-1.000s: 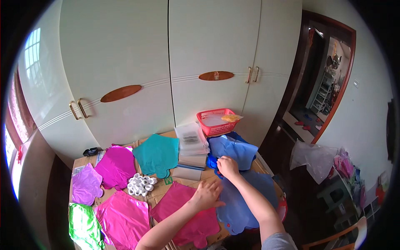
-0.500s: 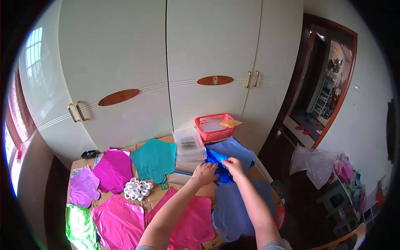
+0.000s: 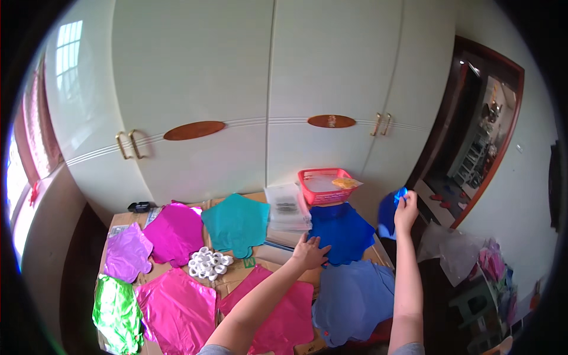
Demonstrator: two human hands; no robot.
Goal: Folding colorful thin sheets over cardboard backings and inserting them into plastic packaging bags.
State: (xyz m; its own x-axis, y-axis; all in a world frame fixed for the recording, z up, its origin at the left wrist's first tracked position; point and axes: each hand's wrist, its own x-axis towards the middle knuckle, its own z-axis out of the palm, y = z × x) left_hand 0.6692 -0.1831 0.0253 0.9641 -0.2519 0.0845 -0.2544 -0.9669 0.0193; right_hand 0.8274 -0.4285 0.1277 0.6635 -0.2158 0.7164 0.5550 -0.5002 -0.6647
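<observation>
My right hand (image 3: 406,212) is raised past the table's right side, pinching a shiny blue flat foil balloon (image 3: 387,214) by its edge. The foil hangs down beside the hand. My left hand (image 3: 310,253) rests with spread fingers at the left edge of a pile of dark blue foil balloons (image 3: 346,234). Just nearer on the table lies a pile of paler blue foil balloons (image 3: 354,299). Left of my left forearm are pink foil balloons (image 3: 275,305), partly covered by the arm.
Teal (image 3: 235,222), magenta (image 3: 176,234), lilac (image 3: 127,254), pink (image 3: 177,307) and green (image 3: 116,307) foil pieces cover the table around small white rings (image 3: 207,264). Clear plastic bags (image 3: 288,207) lie beside a red basket (image 3: 322,195). Behind stands a white wardrobe (image 3: 201,71).
My right hand has lifted a blue foil balloon off the pile and carried it right, beyond the table. My left hand has moved slightly right and flattened. The view has turned left.
</observation>
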